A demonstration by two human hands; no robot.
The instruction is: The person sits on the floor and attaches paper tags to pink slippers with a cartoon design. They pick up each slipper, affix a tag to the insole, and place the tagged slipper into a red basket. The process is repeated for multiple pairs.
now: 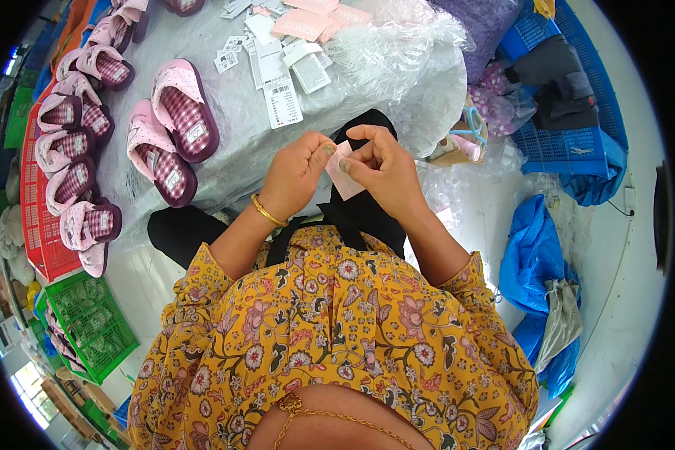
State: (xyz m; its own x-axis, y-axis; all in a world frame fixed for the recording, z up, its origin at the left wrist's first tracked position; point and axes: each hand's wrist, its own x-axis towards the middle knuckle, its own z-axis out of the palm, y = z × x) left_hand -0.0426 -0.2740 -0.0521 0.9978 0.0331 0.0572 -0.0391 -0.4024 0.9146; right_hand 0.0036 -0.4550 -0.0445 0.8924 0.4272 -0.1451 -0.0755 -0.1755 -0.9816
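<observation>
— What is seen nearest the camera?

— A yellow flowered blouse [330, 330] fills the lower frame, with both forearms raised from it. A gold bangle [268, 213] is worn on the left wrist.

— And what is held?

— A small pink tag [343, 174] is held between the two hands, in the air just short of the counter's [232, 142] near edge. It is pinched by the thumb and fingers of the left hand [296, 171] at its left side, and by the thumb and forefinger of the right hand [382, 169] at its right side. Each grip is pressed closed on the tag; the remaining fingers are curled. A black garment [364, 206] is seen directly beneath the hands.

— What is laid out beyond?

— The counter is covered with clear plastic sheeting. A pair of pink slippers with plum checked insoles [171, 139] is set just left of the hands, soles down. Further left, more slippers of the same kind [79, 150] are lined along the counter's edge, above a red crate [41, 240] and a green crate [90, 319]. White paper labels [281, 90] and pink cards [319, 19] are scattered at the far side, beside a crumpled clear plastic bag [409, 60]. A blue crate [570, 142] holding dark cloth is placed at the far right.
</observation>
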